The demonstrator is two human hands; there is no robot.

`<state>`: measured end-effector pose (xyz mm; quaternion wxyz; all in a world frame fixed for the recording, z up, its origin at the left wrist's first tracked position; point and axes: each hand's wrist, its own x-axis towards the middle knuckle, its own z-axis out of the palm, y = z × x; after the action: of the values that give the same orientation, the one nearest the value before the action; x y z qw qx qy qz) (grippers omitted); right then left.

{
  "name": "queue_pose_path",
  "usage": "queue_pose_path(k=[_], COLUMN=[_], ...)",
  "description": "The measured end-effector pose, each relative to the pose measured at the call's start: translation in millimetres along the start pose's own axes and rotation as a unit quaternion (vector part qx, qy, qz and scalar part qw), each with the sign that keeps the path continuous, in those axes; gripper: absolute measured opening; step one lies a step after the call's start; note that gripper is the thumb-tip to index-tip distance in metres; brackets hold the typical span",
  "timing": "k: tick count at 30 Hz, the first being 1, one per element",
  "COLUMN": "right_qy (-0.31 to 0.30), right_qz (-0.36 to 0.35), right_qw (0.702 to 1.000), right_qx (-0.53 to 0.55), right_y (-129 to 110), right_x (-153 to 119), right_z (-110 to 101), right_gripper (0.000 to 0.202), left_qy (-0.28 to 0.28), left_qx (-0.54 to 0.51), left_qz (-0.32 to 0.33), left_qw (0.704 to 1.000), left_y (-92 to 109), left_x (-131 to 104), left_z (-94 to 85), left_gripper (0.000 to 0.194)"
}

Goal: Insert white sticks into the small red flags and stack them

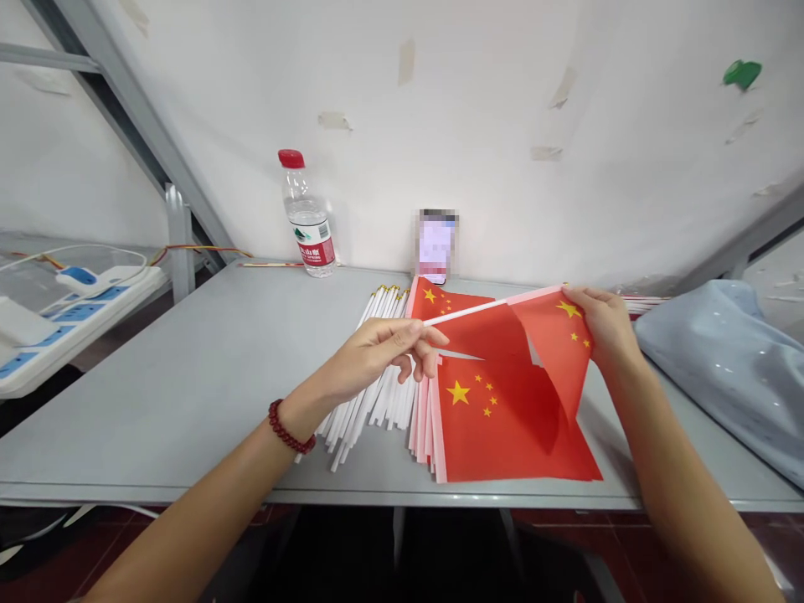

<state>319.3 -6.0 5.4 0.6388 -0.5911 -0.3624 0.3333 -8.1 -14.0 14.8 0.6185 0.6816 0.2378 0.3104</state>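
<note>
My left hand (pixel 393 347) pinches a white flagpole stick (pixel 468 311) between thumb and forefinger, its other fingers loosely curled. The stick runs up to the right into the pale sleeve of a small red flag (pixel 556 343) with yellow stars. At the far end of that sleeve, my right hand (pixel 603 322) grips the flag's top corner, and the cloth hangs down below. Under both hands lies a stack of red flags (pixel 508 427) with pale pink sleeve edges. A bundle of white sticks (pixel 364 406) with gold tips lies beside the stack, partly covered by my left hand.
A water bottle (pixel 307 218) with a red cap stands by the wall, and a phone (pixel 436 245) leans there. Power strips (pixel 75 314) sit at the left. A light blue bag (pixel 722 360) lies on the grey table (pixel 188 402) at the right.
</note>
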Motion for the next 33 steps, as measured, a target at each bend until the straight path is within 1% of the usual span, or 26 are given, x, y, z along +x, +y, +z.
queue_pose_path(k=[1,3,4,6,7,8,10,11,12,13,15,17,20,23,25,26,27,28,29,31,32,33], right_qy=[-0.016,-0.070,-0.110,-0.217,-0.261,-0.289,-0.291,-0.277,-0.255,-0.234,-0.188,-0.161,-0.160,-0.192,-0.223,-0.243,-0.265,-0.293,-0.324,-0.380,-0.403,-0.421], right_qz=[0.008,0.029,0.044,0.083,0.092,0.096,0.094,0.094,0.095,0.095,0.084,0.075,0.079,0.090,0.097,0.100,0.098,0.091,0.076,0.044,0.030,0.019], right_qw=[1.000,0.997,0.992,0.971,0.958,0.949,0.949,0.954,0.960,0.965,0.976,0.981,0.980,0.971,0.963,0.957,0.951,0.941,0.931,0.907,0.896,0.887], right_qx=[-0.009,-0.021,-0.033,-0.059,-0.070,-0.078,-0.075,-0.071,-0.070,-0.069,-0.076,-0.081,-0.093,-0.109,-0.118,-0.123,-0.128,-0.138,-0.152,-0.175,-0.184,-0.189], right_y=[3,10,13,19,20,21,20,19,18,18,18,18,18,17,18,18,19,19,20,19,19,18], right_x=[-2,-11,-18,-34,-41,-47,-50,-48,-44,-38,-24,-12,-4,-10,-20,-25,-31,-36,-40,-45,-47,-48], right_z=[4,17,25,42,48,53,56,54,50,45,33,23,15,19,27,32,37,41,44,48,48,48], right_gripper=[0.021,0.024,0.027,0.029,0.029,0.029,0.029,0.028,0.029,0.029,0.031,0.031,0.031,0.033,0.035,0.035,0.035,0.036,0.037,0.038,0.039,0.039], left_qy=[-0.024,-0.073,-0.090,-0.110,-0.115,-0.117,-0.108,-0.099,-0.091,-0.091,-0.112,-0.146,-0.176,-0.184,-0.200,-0.207,-0.208,-0.189,-0.158,-0.117,-0.119,-0.137], left_qx=[0.024,0.067,0.082,0.101,0.106,0.106,0.090,0.076,0.063,0.052,0.043,0.034,0.001,-0.007,-0.004,0.001,0.011,0.038,0.075,0.135,0.156,0.168], left_qz=[-0.011,-0.048,-0.069,-0.108,-0.123,-0.133,-0.138,-0.134,-0.129,-0.122,-0.110,-0.093,-0.066,-0.071,-0.094,-0.106,-0.122,-0.129,-0.125,-0.116,-0.111,-0.107], left_qw=[0.999,0.994,0.990,0.983,0.980,0.978,0.980,0.983,0.985,0.987,0.987,0.984,0.982,0.980,0.975,0.973,0.970,0.973,0.977,0.977,0.974,0.970], left_y=[1,1,1,1,1,1,3,4,6,7,11,14,16,14,9,6,3,-1,-4,-9,-9,-9], left_x=[0,0,1,2,2,2,2,2,1,0,-2,-5,-8,-9,-7,-6,-5,-3,-1,1,1,1], left_z=[0.5,3.4,5.6,9.8,11.4,12.4,12.5,11.8,10.8,9.4,6.0,1.9,-3.6,-3.5,1.7,5.5,9.8,14.0,17.9,23.3,24.6,24.9], left_gripper=[0.034,0.031,0.029,0.024,0.022,0.023,0.043,0.054,0.061,0.064,0.058,0.049,0.040,0.019,0.017,0.021,0.029,0.041,0.052,0.069,0.074,0.078])
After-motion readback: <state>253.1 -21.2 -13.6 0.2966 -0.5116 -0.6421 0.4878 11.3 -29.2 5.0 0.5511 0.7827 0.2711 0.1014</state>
